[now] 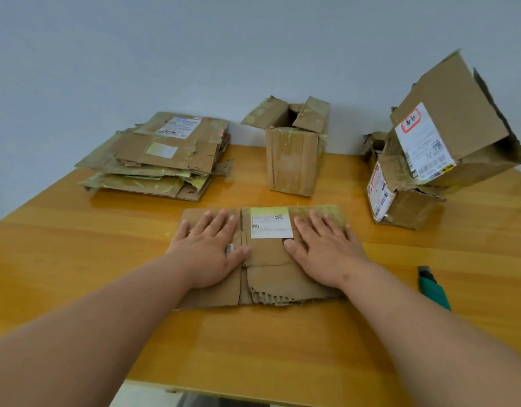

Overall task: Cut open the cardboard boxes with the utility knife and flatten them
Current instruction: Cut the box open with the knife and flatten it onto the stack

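Nearest the person, both forearms reach out over the wooden table (253,348), and the two hands lie palm-down on a flattened box (266,261) in the middle of it. The left hand (211,251) presses the left half with fingers straight and spread; the right hand (326,251) does the same on the right half, its thumb touching the lower corner of the white shipping label (270,223). Neither hand grips anything; the flat, wide palms look meant to squash the creases so the card stays down instead of springing back. The box's near edge is ragged where the card is torn. The utility knife (434,289), green-handled, lies on the table to the right of the right forearm, apart from the box, probably set there to free both hands while staying within reach for the next cut. Farther back on the left sits a stack of flattened boxes (156,157), likely where this one belongs next. At the far middle an upright box (294,160) stands near the wall with its top flaps open, not yet flattened. At the far right a large open box (447,127) leans tilted on a smaller box (400,201), both waiting, so the task seems well along but unfinished
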{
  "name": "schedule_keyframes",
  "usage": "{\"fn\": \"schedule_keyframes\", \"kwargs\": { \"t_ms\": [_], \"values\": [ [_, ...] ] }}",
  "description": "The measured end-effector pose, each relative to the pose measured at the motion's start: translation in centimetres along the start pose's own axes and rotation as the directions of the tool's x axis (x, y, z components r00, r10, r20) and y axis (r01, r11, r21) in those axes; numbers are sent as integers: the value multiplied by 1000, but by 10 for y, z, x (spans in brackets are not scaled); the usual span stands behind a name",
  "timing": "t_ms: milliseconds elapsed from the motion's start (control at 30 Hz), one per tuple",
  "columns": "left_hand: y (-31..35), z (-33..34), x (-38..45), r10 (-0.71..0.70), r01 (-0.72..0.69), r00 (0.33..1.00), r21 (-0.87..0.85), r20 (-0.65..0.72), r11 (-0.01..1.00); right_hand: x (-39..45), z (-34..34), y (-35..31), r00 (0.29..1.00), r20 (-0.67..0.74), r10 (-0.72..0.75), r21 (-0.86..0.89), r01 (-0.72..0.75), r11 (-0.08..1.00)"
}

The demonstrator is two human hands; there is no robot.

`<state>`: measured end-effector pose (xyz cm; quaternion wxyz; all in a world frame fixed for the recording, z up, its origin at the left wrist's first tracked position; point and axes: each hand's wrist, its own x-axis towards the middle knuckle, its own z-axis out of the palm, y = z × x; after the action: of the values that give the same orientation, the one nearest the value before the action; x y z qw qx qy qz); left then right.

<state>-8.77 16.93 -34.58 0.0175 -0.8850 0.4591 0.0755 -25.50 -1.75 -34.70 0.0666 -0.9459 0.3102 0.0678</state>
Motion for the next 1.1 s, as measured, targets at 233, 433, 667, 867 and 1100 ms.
{"fn": "schedule_keyframes", "kwargs": {
  "t_ms": [233,433,667,867,1100],
  "values": [
    [2,2,-9,-52,52,997,-2,-53,999,-7,2,4,999,-6,33,33,-33,999],
    [16,-10,-25,-7,3,996,-45,-90,999,-20,-14,-9,997,7,79,-6,-79,997],
    [19,-29,-42,221,-213,946,-58,238,975,-38,-27,-10,988,-117,103,-171,-122,978],
    [22,-27,-53,248,-262,926,10,286,965,-50,-18,-11,991,-4,133,-19,-133,991],
    [22,-27,-65,116,-113,979,-24,169,993,-70,-45,10,943,198,267,320,-319,892]
  ]
}}
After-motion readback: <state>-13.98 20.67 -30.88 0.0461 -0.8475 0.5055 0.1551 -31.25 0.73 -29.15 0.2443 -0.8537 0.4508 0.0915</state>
